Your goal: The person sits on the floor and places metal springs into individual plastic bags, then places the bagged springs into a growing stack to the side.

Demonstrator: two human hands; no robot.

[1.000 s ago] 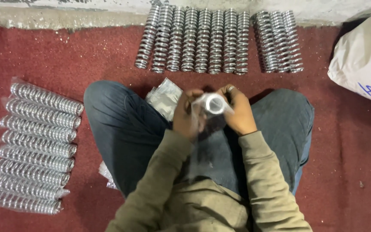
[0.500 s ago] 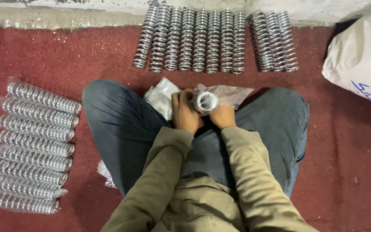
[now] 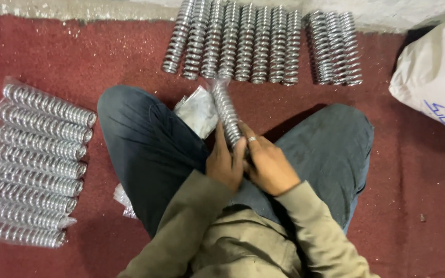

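In the head view, the left hand (image 3: 226,163) and the right hand (image 3: 267,166) are both closed around the near end of one metal spring (image 3: 226,114), which lies in a clear plastic sleeve over the lap and points far. At the left, eight bagged springs (image 3: 34,162) lie in a row; at the far side, bare springs (image 3: 261,44) wait beside the wall. It seems about half remains. The red carpet (image 3: 104,62) is open between the rows; a white sack (image 3: 433,77) limits the right.

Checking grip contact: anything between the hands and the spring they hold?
Only a thin clear sleeve around the spring. The left hand and right hand both grip its near end through it; nothing else intervenes.
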